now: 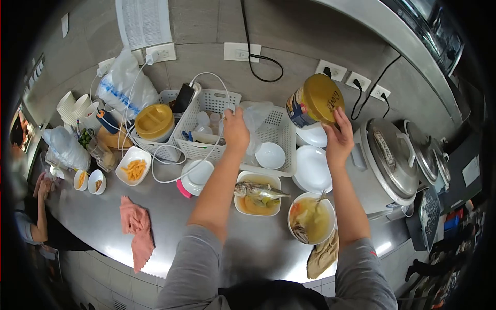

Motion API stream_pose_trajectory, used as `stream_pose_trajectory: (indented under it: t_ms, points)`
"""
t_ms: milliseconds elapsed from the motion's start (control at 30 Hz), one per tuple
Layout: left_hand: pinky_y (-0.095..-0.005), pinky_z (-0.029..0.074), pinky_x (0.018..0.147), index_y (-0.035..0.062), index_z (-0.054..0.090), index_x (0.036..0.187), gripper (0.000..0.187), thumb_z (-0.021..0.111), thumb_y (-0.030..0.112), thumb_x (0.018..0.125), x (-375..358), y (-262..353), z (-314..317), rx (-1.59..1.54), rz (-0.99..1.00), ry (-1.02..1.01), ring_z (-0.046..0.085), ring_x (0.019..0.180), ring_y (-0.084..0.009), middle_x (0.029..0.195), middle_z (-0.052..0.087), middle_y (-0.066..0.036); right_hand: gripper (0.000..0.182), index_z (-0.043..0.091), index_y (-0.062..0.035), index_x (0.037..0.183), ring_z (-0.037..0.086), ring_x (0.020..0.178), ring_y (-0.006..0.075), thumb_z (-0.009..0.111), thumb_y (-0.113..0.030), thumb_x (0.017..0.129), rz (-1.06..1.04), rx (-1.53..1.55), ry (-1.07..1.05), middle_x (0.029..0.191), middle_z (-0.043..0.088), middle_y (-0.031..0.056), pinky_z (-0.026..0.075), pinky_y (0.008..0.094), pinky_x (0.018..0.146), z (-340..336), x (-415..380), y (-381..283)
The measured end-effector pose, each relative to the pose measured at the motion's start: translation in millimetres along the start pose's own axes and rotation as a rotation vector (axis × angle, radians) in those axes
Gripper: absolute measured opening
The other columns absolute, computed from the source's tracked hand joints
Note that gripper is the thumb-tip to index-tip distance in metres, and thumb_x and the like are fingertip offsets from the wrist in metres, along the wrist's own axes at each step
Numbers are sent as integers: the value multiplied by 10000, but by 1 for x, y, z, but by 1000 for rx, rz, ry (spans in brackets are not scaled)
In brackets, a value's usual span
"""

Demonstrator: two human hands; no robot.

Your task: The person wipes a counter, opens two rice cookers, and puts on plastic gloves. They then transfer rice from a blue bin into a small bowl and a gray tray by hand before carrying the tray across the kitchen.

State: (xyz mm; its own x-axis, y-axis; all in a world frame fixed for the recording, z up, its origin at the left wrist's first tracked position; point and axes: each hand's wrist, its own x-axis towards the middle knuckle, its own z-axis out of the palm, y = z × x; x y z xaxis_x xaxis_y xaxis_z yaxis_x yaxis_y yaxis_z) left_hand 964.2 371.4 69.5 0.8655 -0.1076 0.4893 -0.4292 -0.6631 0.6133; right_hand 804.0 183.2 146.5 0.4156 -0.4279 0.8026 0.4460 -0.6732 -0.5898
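My right hand [339, 135] grips a canister [321, 99] with a gold lid and a printed side, tilted above the white bowls at the right of the basket. My left hand [236, 132] is closed over the white basket [287, 129], at the edge of a clear plastic bag [257, 114]; its fingertips are partly hidden. A small white bowl [270, 155] sits in that basket. Below my hands are a square bowl of fish in broth [258, 199] and a round bowl of fish soup [316, 219].
White dishes [312, 168] stand beside a large steel cooker [387, 160]. A second basket [219, 98] holds small items, with a white cable looping over it. Leftward are a gold-lidded tub [154, 122], yellow food [135, 169] and a pink cloth [136, 227]. Another person's hand [44, 186] is far left.
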Motion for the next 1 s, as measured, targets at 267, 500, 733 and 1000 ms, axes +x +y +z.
stream_pose_trajectory:
  t_ms: [267, 500, 733, 1000]
  points:
    - [-438, 271, 1100, 103, 220, 1449, 760, 632, 317, 848, -138, 59, -101, -1679, -424, -762, 297, 1354, -288, 1486, 260, -107, 517, 562, -13, 1212, 429, 1274, 274, 621, 156, 727, 289, 459, -92, 1360, 452, 171, 414, 347, 993, -77, -105, -76]
    - [-438, 343, 1056, 179, 115, 1470, 1133, 844, 344, 619, -264, 49, -154, -1752, -628, -731, 318, 1328, -305, 1453, 256, -105, 750, 376, -78, 1360, 271, 1353, 289, 769, -198, 733, 529, 627, -704, 1486, 218, 149, 282, 416, 1070, -135, -167, -132]
    - [-446, 340, 1045, 152, 140, 1423, 1228, 922, 196, 478, -353, 49, -196, -726, 262, -565, 338, 1291, -307, 1397, 265, -162, 1045, 43, -153, 1484, 230, 1348, 333, 757, -322, 740, 1112, 771, -907, 1484, 140, 183, 249, 449, 1081, -170, -208, -160]
    - [-420, 426, 993, 123, 274, 1422, 911, 663, 577, 735, -440, 38, -191, -1670, -1002, -634, 472, 1211, -299, 1367, 410, -147, 1043, 341, -116, 1400, 301, 1274, 441, 859, -292, 512, 23, 316, -1155, 1430, 224, 220, 284, 516, 1039, -170, -183, -179]
